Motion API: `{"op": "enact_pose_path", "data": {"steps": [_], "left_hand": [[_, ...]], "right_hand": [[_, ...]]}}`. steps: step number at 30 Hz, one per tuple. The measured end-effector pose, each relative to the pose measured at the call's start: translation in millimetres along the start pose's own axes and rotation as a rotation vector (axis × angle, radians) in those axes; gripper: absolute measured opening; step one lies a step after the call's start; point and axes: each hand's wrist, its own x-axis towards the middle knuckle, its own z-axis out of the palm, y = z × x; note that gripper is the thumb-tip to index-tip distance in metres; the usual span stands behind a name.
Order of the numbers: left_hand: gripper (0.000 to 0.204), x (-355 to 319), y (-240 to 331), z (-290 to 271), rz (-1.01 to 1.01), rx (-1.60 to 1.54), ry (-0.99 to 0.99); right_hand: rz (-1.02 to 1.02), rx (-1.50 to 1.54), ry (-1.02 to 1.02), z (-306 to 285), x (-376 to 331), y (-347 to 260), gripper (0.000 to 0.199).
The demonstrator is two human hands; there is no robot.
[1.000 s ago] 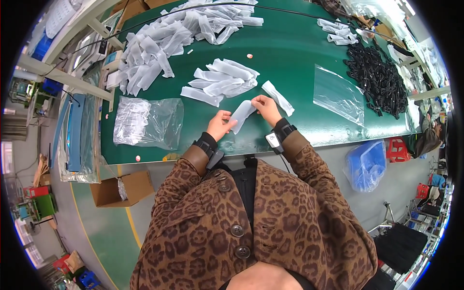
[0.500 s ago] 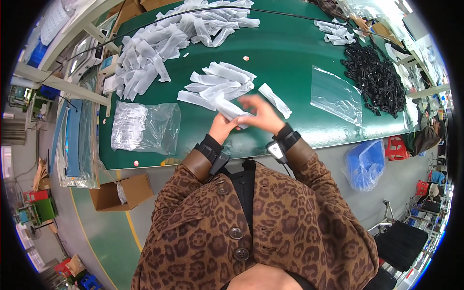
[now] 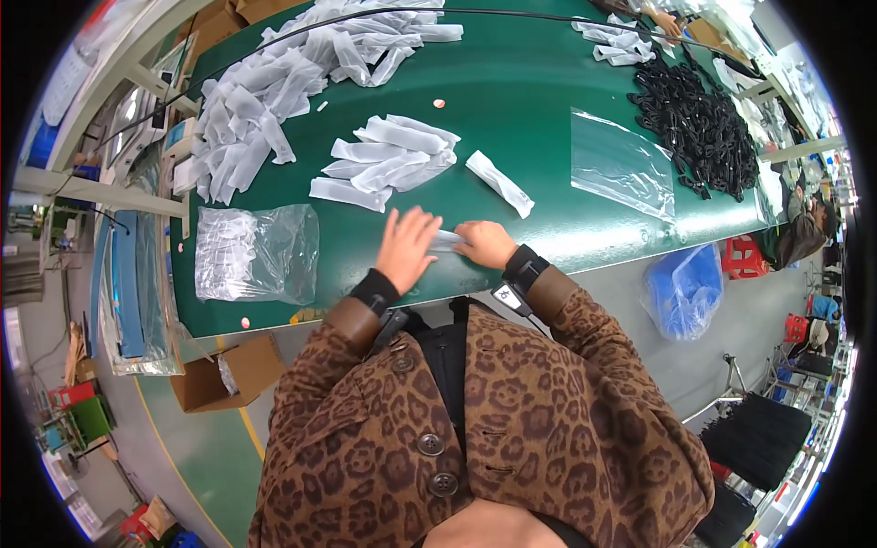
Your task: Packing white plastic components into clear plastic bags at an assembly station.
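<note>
A translucent white plastic sleeve packet lies low over the green table, close to its near edge and partly hidden by my hands. My left hand rests flat at the packet's left end, fingers stretched out. My right hand is closed on the packet's right end. Just beyond are a small pile of similar white packets and, to its right, one single packet lying aslant.
A large heap of white packets covers the far left. A filled clear bag lies at left, a flat clear bag at right. Black cords are heaped at far right. Another person's hand shows at the far edge.
The packet came down toward the near edge of the table. My left hand opened and now lies flat on it, while my right hand moved down and closed on its right end.
</note>
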Motion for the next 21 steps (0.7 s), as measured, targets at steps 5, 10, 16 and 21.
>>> {"op": "enact_pose_path", "data": {"steps": [5, 10, 16, 21], "left_hand": [[0.032, -26, -13, 31, -0.086, -0.089, -0.367], [0.027, -25, -7, 34, -0.065, -0.171, -0.468], [0.019, -11, 9, 17, 0.165, -0.134, -0.139], [0.021, -36, -10, 26, 0.045, -0.108, -0.198]], "right_hand": [[0.176, -0.279, 0.666, -52, 7, -5, 0.03], [0.345, -0.394, 0.405, -19, -4, 64, 0.031], [0.047, -0.051, 0.245, 8, -4, 11, 0.024], [-0.279, 0.148, 0.078, 3, 37, -8, 0.027]]}}
